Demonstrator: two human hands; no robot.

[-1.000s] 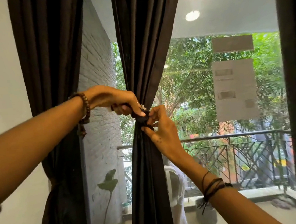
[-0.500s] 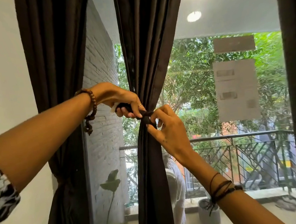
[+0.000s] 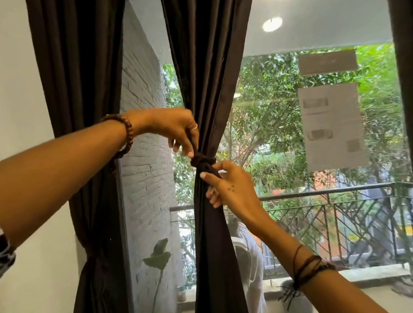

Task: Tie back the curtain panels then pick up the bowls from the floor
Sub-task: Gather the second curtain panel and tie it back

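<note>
Curtain panel [image 3: 200,80], middle one, now cinched at a dark knot [image 3: 202,160] between both hands. Left hand [image 3: 174,129] risen since a second ago, pinching one tie end straight above the knot; right hand [image 3: 229,187] dropped just below, pinching the other end. Pulled apart vertically, so likely tightening, this panel nearly done. Left-side panel [image 3: 87,169] already gathered low, beyond the left forearm. Bowls and floor out of view. Past the hands: glass, balcony railing [image 3: 344,190], trees.

- We are reaching our left hand [image 3: 172,129] forward, wrist bent down, fingertips pinching.
- We are raising our right hand [image 3: 229,187] from below, thumb and forefinger pinching.
</note>
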